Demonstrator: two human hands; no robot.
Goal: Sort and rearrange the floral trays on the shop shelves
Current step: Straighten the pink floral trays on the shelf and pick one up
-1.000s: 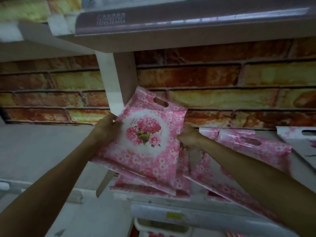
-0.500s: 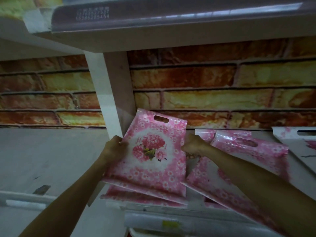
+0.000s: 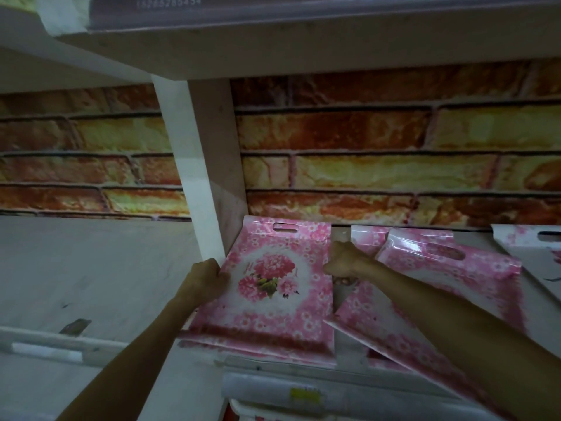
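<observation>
my left hand (image 3: 204,279) and right hand (image 3: 344,260) each gripped a side edge of the pink floral tray (image 3: 273,287), which lay on the shelf (image 3: 349,364) beside the white divider (image 3: 194,177).

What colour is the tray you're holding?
Pink tray with small white blossoms and a rose bouquet; head view.

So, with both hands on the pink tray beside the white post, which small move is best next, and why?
Probably lay the tray flat and release. The left hand and right hand grip its edges; it already sits against the post.
</observation>
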